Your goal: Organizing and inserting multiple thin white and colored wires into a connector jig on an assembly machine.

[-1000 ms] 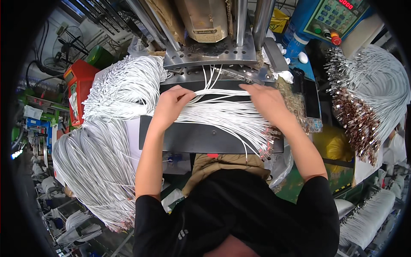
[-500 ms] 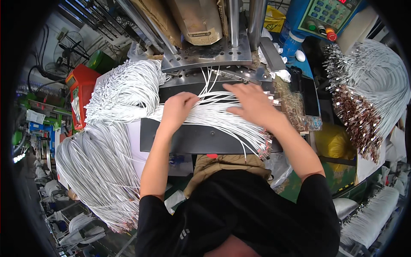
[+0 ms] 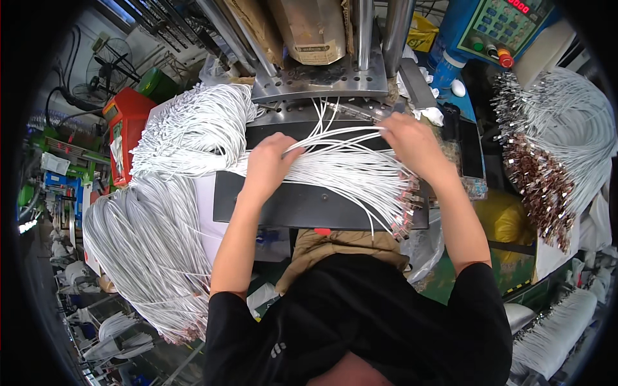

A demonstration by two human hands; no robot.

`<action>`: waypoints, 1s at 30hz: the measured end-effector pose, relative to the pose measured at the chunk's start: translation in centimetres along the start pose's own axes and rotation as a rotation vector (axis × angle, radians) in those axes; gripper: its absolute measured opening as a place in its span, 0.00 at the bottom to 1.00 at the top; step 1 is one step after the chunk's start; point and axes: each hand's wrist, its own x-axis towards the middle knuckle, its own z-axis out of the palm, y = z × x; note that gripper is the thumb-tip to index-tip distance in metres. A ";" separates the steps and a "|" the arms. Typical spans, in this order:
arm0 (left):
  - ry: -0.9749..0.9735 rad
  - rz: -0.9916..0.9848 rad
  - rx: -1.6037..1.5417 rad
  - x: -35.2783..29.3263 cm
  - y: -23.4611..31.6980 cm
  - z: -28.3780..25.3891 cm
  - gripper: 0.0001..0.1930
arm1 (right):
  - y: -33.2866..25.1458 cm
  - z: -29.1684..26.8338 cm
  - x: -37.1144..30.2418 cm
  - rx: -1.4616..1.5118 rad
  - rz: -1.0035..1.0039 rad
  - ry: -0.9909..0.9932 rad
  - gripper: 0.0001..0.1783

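Note:
A fan of white cables (image 3: 347, 170) lies across the black work plate (image 3: 296, 209) in front of me, with reddish-brown connector ends (image 3: 405, 202) spread at its right. My left hand (image 3: 270, 159) is closed over the bundle's left part, thumb and fingers curled on the cables. At the upper right of the fan, my right hand (image 3: 415, 143) is closed on the ends of a few cables, which run slightly raised toward my left hand. Its fingertips are partly hidden. Behind the bundle, a few cables lead up toward a metal fixture (image 3: 351, 112).
Heaps of white cables lie left, one coiled (image 3: 193, 128) and one hanging (image 3: 148, 238). Steel press columns (image 3: 364, 38) and a perforated plate (image 3: 322, 85) stand ahead. A control panel (image 3: 505, 29) is at upper right, above another cable bundle (image 3: 573, 122).
My right hand has moved right and from spread fingers has closed on a few cable ends. The cables fan out wider on the plate. The view has shifted slightly.

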 end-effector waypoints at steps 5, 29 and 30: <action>-0.037 0.250 0.003 1.5 2.7 0.0 0.11 | -3.9 2.6 -0.2 0.177 -0.018 0.141 0.10; -0.790 -0.639 -1.338 -1.4 8.1 5.3 0.16 | 0.5 2.5 -0.3 0.010 -0.167 -0.126 0.21; -0.792 -0.638 -1.318 -1.3 8.0 5.3 0.16 | 2.4 3.1 0.0 0.379 0.104 -0.048 0.20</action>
